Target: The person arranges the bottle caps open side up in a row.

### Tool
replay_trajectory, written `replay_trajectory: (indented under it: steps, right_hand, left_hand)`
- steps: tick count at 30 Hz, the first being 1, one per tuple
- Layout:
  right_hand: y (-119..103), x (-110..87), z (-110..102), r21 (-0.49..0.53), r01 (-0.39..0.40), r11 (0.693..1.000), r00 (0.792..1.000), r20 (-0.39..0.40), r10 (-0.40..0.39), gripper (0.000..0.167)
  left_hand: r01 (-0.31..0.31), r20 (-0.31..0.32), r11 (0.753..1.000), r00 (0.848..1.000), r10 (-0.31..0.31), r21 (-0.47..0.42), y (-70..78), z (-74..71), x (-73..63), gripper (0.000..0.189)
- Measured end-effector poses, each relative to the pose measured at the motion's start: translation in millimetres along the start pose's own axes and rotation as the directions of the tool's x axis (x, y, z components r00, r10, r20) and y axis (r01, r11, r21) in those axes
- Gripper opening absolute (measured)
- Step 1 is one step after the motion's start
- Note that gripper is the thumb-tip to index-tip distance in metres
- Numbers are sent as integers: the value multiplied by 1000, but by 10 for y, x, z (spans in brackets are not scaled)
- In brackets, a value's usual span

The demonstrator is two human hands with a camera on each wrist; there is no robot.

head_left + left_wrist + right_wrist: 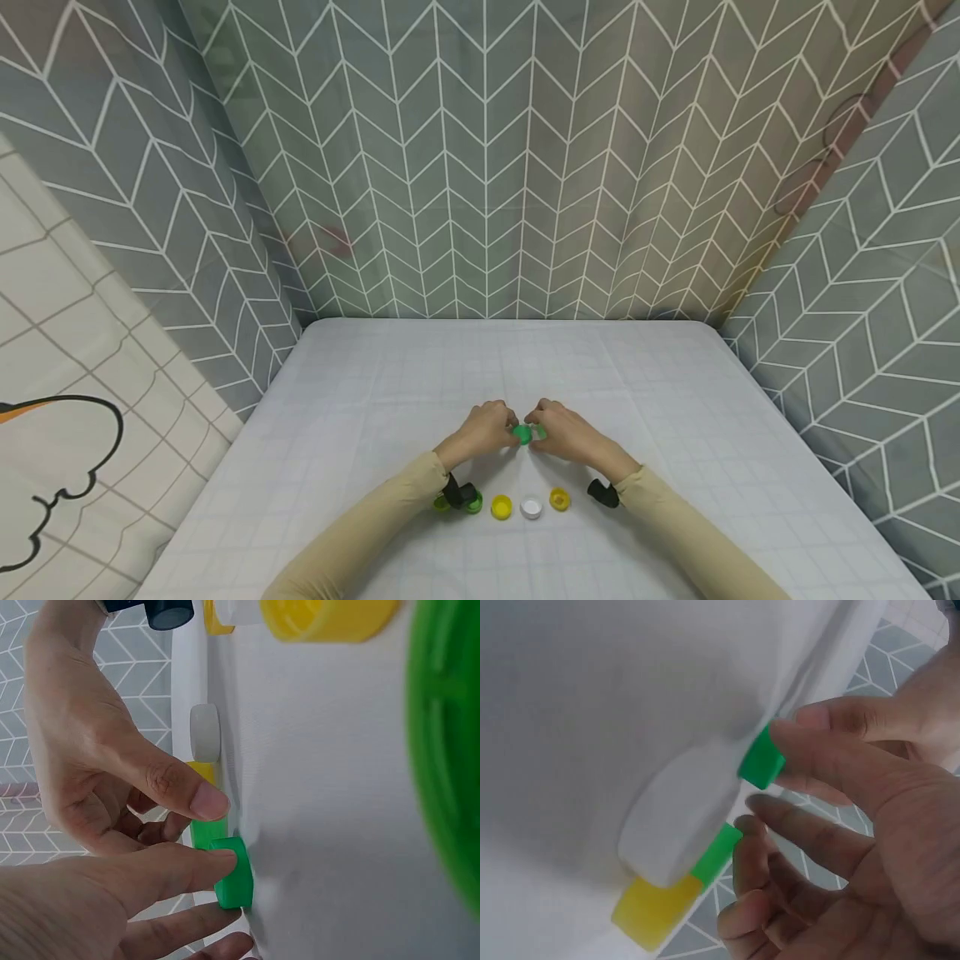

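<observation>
A steadying pinch at one end of a close line

The dark green cap (235,883) stands between the two hands, at or just above the table (480,362); contact cannot be told. The left hand (482,432) pinches it between thumb and finger, presumably to steady it while leaving its neighbour's side free. Just beside it come the light green cap (717,852), yellow cap (654,911) and white cap (676,821), in one line. The right hand (570,435) arches about these, thumb and index finger apart, with no grip visible, perhaps as a guide; whether its fingertips touch is unclear. Nearer the person, the green front cap (476,504), yellow front cap (501,507), white front cap (531,509) and rightmost front cap (559,501) sit spaced, probably so that each can be taken singly
</observation>
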State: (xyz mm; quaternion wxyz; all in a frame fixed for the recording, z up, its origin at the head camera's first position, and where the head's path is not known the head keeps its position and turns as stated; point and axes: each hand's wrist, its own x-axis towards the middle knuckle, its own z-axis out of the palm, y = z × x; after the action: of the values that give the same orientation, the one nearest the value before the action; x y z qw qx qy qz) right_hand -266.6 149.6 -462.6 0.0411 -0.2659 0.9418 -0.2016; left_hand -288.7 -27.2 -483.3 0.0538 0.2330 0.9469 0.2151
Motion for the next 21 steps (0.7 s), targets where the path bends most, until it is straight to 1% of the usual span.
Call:
replay_trajectory:
  steps: [5,11,17,21]
  right_hand:
    - [-5,-1,51,3,9,1000,1000,3,-9,28]
    - [16,-4,95,-32,47,998,998,-36,-48,21]
    - [48,-1,123,-52,70,996,995,-63,-74,21]
    - [60,22,107,-26,72,997,993,-91,-74,21]
  left_hand:
    - [1,-1,1000,1000,-1,2,4,9,-22,30]
    - [8,-18,1000,1000,-8,11,7,40,-43,30]
    - [2,-38,1000,999,-3,-23,-4,47,-53,28]
    - [-18,-54,998,998,14,-68,-10,23,-57,25]
